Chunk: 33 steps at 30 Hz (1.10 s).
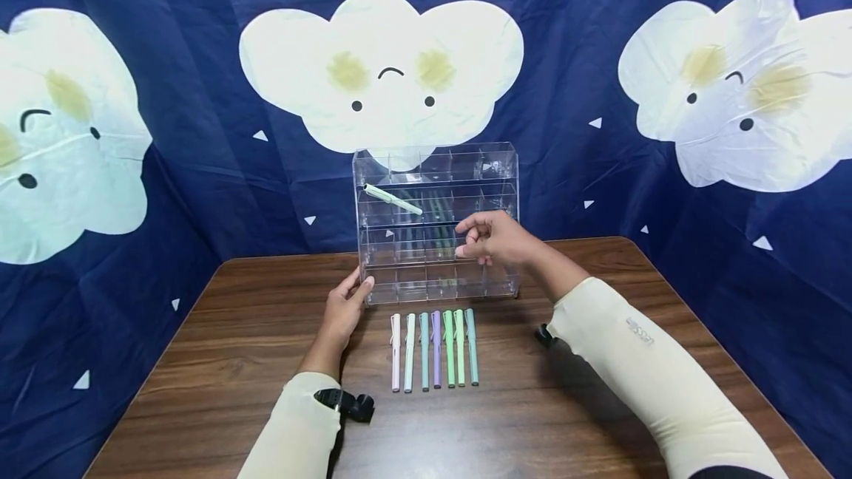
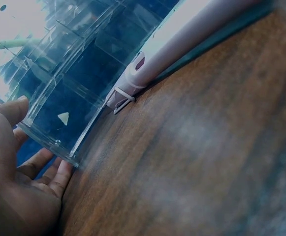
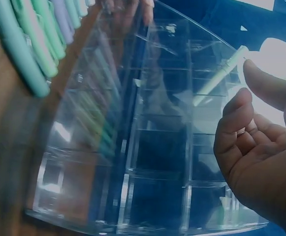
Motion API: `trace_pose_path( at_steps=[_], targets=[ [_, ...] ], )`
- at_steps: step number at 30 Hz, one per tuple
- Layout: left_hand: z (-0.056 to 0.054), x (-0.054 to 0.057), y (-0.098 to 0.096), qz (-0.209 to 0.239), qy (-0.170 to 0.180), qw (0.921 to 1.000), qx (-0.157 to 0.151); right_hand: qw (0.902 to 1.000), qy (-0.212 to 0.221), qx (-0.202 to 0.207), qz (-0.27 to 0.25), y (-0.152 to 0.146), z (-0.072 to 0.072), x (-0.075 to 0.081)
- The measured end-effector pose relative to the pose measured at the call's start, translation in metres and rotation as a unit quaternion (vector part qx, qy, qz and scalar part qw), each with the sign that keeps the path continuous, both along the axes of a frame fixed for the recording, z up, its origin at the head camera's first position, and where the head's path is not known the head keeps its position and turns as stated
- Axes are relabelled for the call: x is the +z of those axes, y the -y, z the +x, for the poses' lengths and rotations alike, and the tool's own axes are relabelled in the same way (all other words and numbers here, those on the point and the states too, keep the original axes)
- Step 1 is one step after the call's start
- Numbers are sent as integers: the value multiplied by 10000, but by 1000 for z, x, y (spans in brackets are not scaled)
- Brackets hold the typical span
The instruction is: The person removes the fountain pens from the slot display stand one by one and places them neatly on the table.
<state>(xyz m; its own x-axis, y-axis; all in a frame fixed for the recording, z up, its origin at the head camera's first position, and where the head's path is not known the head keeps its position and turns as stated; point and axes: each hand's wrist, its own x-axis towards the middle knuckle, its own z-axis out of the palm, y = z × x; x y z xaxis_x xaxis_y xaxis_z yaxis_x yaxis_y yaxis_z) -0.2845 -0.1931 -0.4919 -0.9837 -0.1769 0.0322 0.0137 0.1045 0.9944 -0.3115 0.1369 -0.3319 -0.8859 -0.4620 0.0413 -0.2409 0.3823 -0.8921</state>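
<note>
A clear plastic rack [image 1: 439, 292] with rows of compartments stands upright at the back of the table. My left hand [image 1: 345, 309] holds its lower left corner, thumb in front and fingers behind, as the left wrist view [image 2: 29, 191] also shows. One pale green pen [image 1: 393, 199] lies slanted across the rack's upper left compartments. In front of the rack's right half hovers my right hand [image 1: 495, 239], fingers loosely bent and thumb apart, with nothing between them; the right wrist view shows this hand [image 3: 261, 132] near the pale green pen [image 3: 219, 76].
Several capped pens lie side by side before the rack, among them a pale pink pen [image 1: 396, 353], a purple pen [image 1: 436, 350] and a teal pen [image 1: 472, 346]. The brown wooden table [image 1: 266, 361] meets a dark blue cloth [image 1: 566, 191] printed with clouds.
</note>
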Motion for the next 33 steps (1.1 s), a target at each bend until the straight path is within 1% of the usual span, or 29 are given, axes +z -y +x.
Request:
trace_pose_path(
  at_steps=[5,8,13,17,21,25,29,33],
  targets=[
    [1,1,0,-10,-25,10000,-50,9996,-156,-191,-135,8,-5,15],
    [1,1,0,-27,-17,10000,-49,9992,-260,-297,-90,15,-8,22],
    [-1,-2,-1,36,-79,10000,-37,9985,-364,-409,-66,26,-15,30],
    [-1,-2,-1,5,-89,10000,-16,9982,-383,-456,-80,34,-23,34],
    [0,-1,0,-88,-58,9999,-42,9974,-500,-500,-144,44,-31,36],
    [0,-1,1,-141,-52,9999,-49,9961,-612,-533,-347,55,-38,35],
    [0,0,1,-127,-50,9999,-82,9940,-663,-618,-616,68,-43,32],
    [1,0,1,-140,-31,9999,-89,9923,-771,-679,-686,83,-45,26]
  ],
)
